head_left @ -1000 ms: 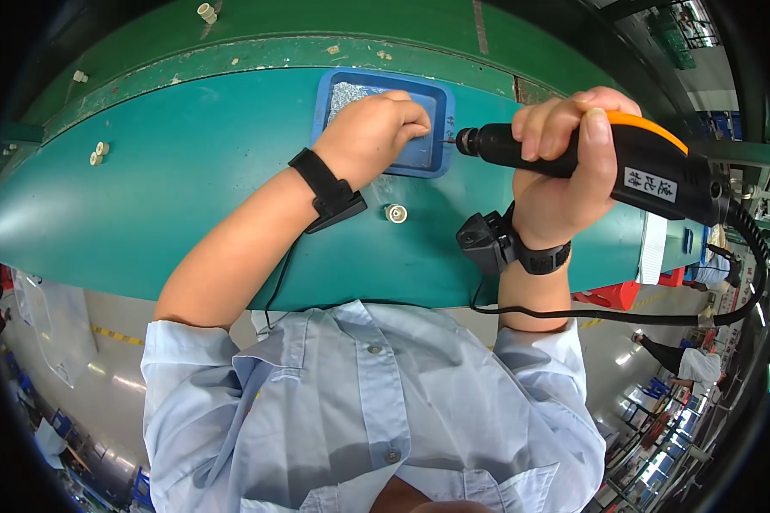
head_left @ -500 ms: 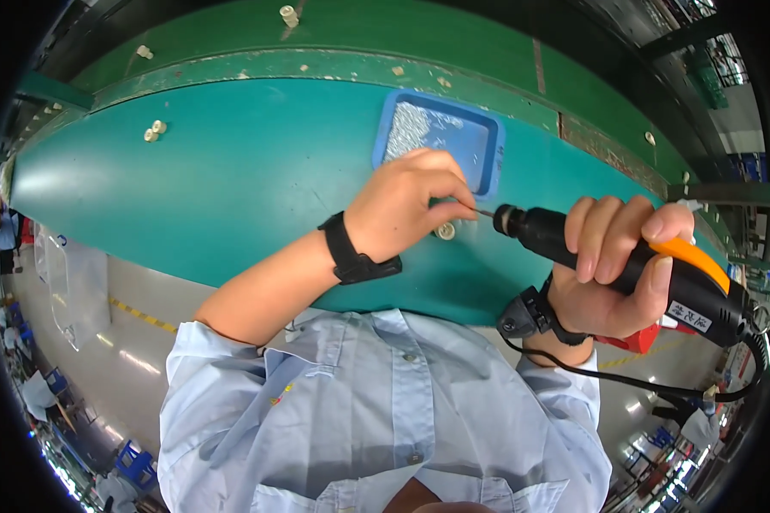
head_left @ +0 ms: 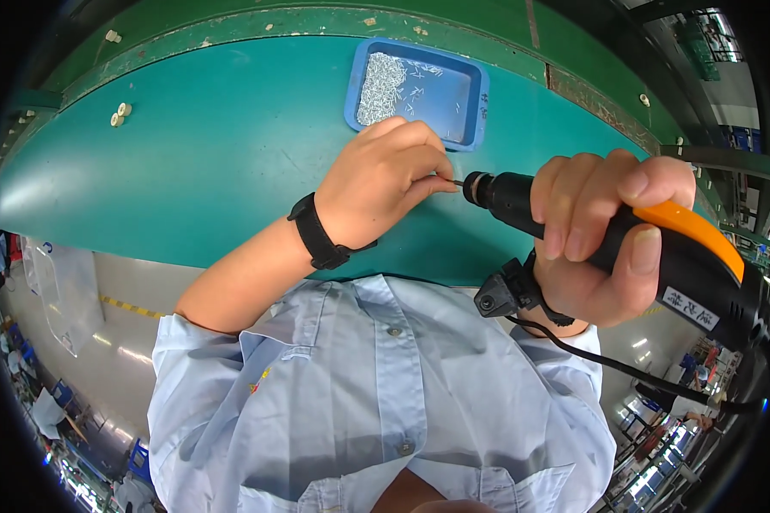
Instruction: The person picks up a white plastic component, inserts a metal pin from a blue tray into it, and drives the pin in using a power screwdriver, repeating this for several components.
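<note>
My right hand (head_left: 612,231) is wrapped round a black electric screwdriver (head_left: 513,203) with an orange lever, held almost level with its bit pointing left. My left hand (head_left: 389,179) has its thumb and fingertips pinched together right at the bit's tip. What sits between those fingertips is hidden or too small to make out. Just beyond the left hand stands a blue tray (head_left: 479,107), holding a heap of small silvery screws (head_left: 381,90) on its left side and several scattered ones.
Two cream round parts (head_left: 120,114) lie on the green tabletop (head_left: 222,145) at the left. A raised green ledge (head_left: 265,24) runs along the far side. The screwdriver's black cable (head_left: 607,366) loops below my right wrist.
The view has shifted, so the tray and table sit higher. The screwdriver's bit is closer to my left fingertips. A cream round part below the left hand no longer shows.
</note>
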The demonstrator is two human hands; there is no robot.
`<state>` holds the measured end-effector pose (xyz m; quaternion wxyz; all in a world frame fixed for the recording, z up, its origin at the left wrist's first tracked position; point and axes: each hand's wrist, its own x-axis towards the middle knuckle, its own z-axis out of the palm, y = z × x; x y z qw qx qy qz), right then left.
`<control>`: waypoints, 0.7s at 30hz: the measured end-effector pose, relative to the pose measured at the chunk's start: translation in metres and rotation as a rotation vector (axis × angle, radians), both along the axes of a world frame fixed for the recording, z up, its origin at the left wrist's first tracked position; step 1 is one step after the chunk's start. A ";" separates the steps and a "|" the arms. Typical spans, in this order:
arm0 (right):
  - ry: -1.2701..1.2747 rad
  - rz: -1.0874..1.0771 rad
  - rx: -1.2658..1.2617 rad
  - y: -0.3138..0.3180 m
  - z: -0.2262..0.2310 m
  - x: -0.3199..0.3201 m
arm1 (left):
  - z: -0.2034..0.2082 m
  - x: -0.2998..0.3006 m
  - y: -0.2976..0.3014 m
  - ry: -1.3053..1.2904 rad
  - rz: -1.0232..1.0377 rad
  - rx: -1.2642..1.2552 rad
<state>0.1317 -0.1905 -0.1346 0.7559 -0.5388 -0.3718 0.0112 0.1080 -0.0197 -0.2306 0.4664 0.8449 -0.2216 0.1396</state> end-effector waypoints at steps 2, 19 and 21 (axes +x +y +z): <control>-0.026 -0.021 -0.013 0.000 0.000 -0.001 | -0.001 -0.002 -0.001 -0.007 -0.001 0.005; 0.116 -0.210 -0.091 0.011 -0.020 -0.003 | -0.027 -0.007 -0.001 0.532 -0.095 -0.228; 0.126 -0.214 -0.107 0.012 -0.022 -0.002 | -0.028 -0.006 0.001 0.516 -0.133 -0.185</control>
